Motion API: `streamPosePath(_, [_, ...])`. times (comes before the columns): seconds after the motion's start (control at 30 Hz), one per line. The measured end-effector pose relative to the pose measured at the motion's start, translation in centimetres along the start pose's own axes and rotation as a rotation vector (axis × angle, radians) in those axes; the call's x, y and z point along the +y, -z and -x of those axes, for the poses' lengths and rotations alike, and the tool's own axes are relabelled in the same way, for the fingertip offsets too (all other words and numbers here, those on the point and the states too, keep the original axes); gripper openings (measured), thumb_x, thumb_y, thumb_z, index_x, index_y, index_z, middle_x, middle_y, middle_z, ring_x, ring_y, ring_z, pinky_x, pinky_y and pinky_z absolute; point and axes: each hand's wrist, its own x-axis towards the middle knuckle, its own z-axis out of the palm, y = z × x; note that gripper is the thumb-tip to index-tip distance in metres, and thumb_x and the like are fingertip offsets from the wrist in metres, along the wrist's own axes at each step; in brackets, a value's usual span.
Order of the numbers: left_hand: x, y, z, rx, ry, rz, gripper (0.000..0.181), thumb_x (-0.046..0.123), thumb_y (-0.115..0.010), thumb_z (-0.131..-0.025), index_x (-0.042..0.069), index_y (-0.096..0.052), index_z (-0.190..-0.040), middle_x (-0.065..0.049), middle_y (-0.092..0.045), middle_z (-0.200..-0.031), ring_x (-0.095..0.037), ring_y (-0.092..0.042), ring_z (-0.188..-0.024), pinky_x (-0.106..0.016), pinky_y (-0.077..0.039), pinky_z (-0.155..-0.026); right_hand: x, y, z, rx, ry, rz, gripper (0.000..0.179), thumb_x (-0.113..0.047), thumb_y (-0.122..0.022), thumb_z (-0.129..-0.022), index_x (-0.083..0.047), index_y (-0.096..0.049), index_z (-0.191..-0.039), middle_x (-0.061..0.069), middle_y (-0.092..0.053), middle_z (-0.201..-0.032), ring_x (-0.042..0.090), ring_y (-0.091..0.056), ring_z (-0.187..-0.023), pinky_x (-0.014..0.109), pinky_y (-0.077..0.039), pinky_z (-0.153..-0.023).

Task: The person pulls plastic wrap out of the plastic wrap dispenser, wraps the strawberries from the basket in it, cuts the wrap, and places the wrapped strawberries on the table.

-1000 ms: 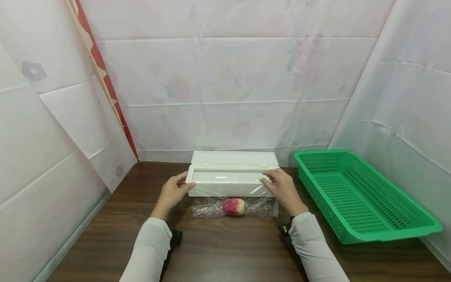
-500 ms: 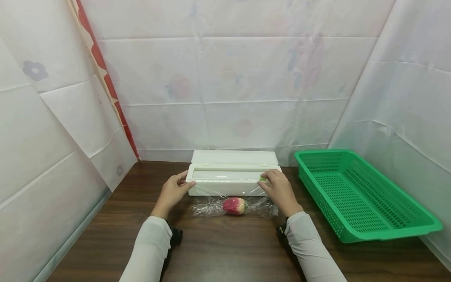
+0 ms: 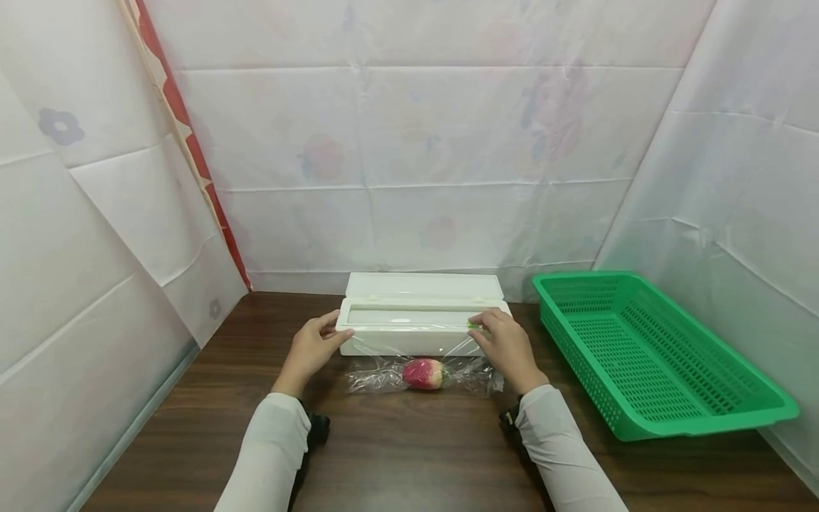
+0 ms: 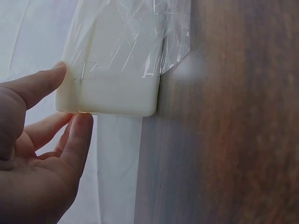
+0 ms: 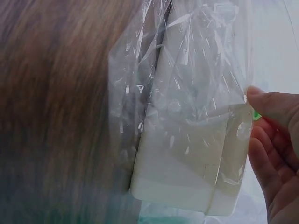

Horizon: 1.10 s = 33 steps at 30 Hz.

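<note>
A white cling film dispenser (image 3: 390,343) stands on the table with its lid (image 3: 425,286) raised at the back. Its left end is gripped by my left hand (image 3: 313,348), thumb on the near top edge and fingers around the end. My right hand (image 3: 508,345) pinches a small green slider (image 3: 473,325) along the front top edge, toward the right end; the right wrist view shows only a bit of that slider (image 5: 256,115). Clear cling film (image 3: 377,377) runs down from the dispenser to the table. An oval red and cream fruit-like thing (image 3: 422,374) lies wrapped in it.
A green plastic basket (image 3: 710,427) with perforated sides stands at the right, close to the right forearm. Behind the dispenser rises a pale, patterned sheet wall (image 3: 435,227). Similar sheets hang on both sides. The tabletop (image 3: 409,448) is dark wood.
Over the first half second my right hand moved slightly left with the green slider. It has barely moved since. My left hand has stayed on the dispenser's end.
</note>
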Motion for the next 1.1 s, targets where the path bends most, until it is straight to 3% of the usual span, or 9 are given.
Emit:
streamPosePath(0.43, [-0.2, 0.1, 0.2, 0.009, 0.007, 0.005, 0.065, 0.029, -0.074, -0.094, 0.001, -0.049, -0.146, -0.022, -0.058, -0.127, -0.034, -0.059, -0.114, -0.047, -0.05, -0.095, -0.1, -0.2, 0.0, -0.025, 0.057, 0.063, 0.018, -0.015, -0.082, -0.086, -0.016, -0.076, -0.103, 0.001, -0.068, -0.106, 0.017, -0.062, -0.081, 0.036, -0.054, -0.062])
streamPosePath(1.1, [0.1, 0.0, 0.2, -0.002, 0.03, 0.023, 0.066, 0.033, -0.074, -0.094, 0.003, -0.049, -0.147, -0.02, -0.059, -0.13, -0.033, -0.058, -0.116, -0.046, -0.051, -0.095, 0.8, 1.2, -1.5, -0.173, 0.22, 0.082, 0.023, -0.012, -0.078, -0.088, -0.022, -0.075, -0.109, -0.006, -0.071, -0.108, 0.014, -0.061, -0.081, 0.034, -0.052, -0.062])
